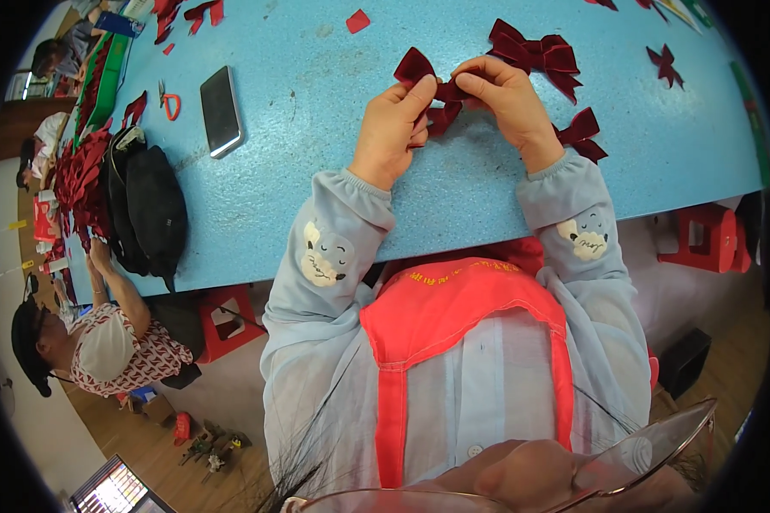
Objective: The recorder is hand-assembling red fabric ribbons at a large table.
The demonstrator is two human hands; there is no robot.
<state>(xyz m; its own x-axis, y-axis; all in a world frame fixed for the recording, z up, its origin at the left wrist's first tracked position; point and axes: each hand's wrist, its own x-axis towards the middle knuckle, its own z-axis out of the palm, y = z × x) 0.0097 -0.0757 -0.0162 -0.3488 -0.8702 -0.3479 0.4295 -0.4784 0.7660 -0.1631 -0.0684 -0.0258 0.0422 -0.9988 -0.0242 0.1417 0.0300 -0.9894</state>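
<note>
A dark red velvet bow [445, 117] is held between my two hands over the blue table [316, 94]. My left hand [393, 124] pinches the bow's left side, with one loop standing up above the fingers. On the other side, my right hand [509, 103] grips the bow near its middle between thumb and forefinger. Just beyond my right hand lies a finished-looking red bow [535, 56], and another bow [580, 135] rests beside my right wrist. My fingers cover much of the held bow's centre.
A phone [222, 111], orange-handled scissors [172, 106] and a black bag [150, 209] lie to the left. Past the bag is a heap of red ribbon [81, 179], where another person [115, 342] works. A small bow [666, 67] lies far right; red stools [706, 239] stand below the table edge.
</note>
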